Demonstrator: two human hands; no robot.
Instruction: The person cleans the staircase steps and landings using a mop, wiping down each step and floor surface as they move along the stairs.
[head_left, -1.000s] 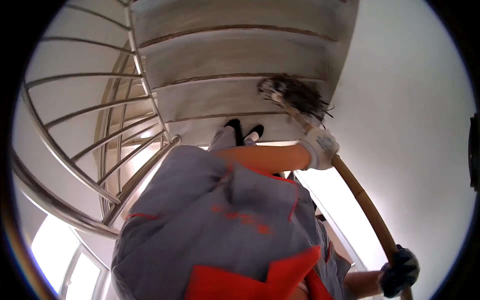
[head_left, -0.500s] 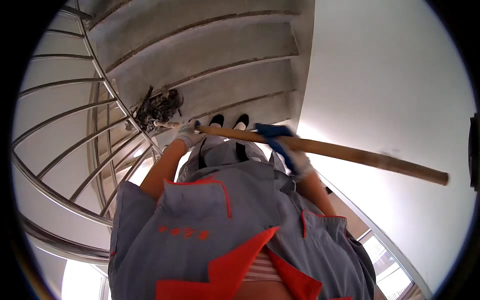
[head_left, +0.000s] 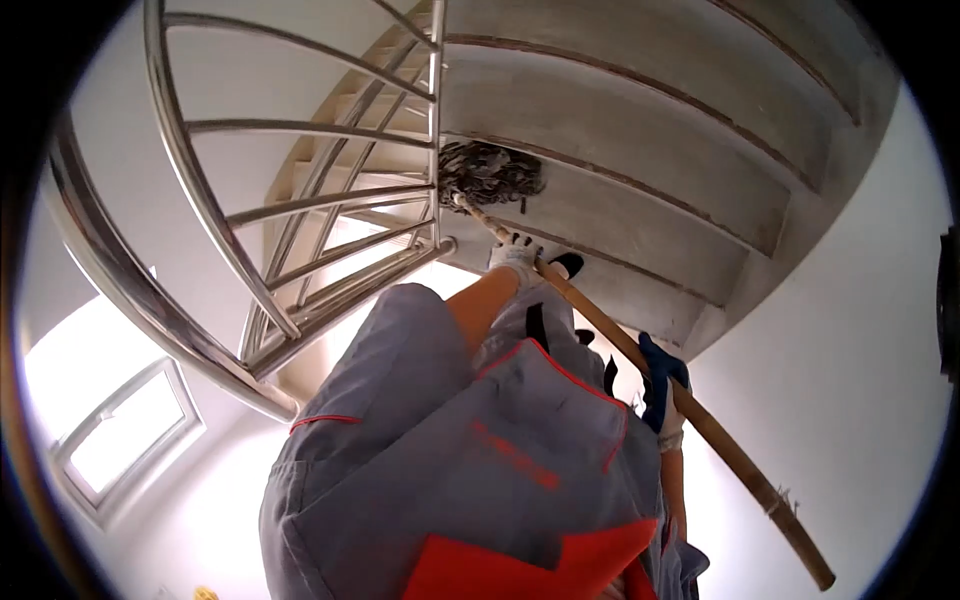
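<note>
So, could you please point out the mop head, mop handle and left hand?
Mop head (head_left: pixel 490 172): head view, middle of its dark strands.
Mop handle (head_left: pixel 735 457): head view, the stretch toward its free end.
Left hand (head_left: pixel 515 253): head view, its gloved back.

Out ahead, the steps (head_left: pixel 640 115) fan across, railing (head_left: pixel 330 203) on the left, wall (head_left: pixel 840 380) on the right. There's the mop head (head_left: pixel 490 172), on a step at its left end, right beside the railing; whether they touch is hard to say. The handle (head_left: pixel 735 450) slants back to the right, left hand (head_left: pixel 515 252) on it near the mop head, right hand (head_left: pixel 660 390) farther along. A shoe (head_left: pixel 567 266) sits just right of the left hand, and a window (head_left: pixel 125 430) lies back left, beyond the railing.
</note>
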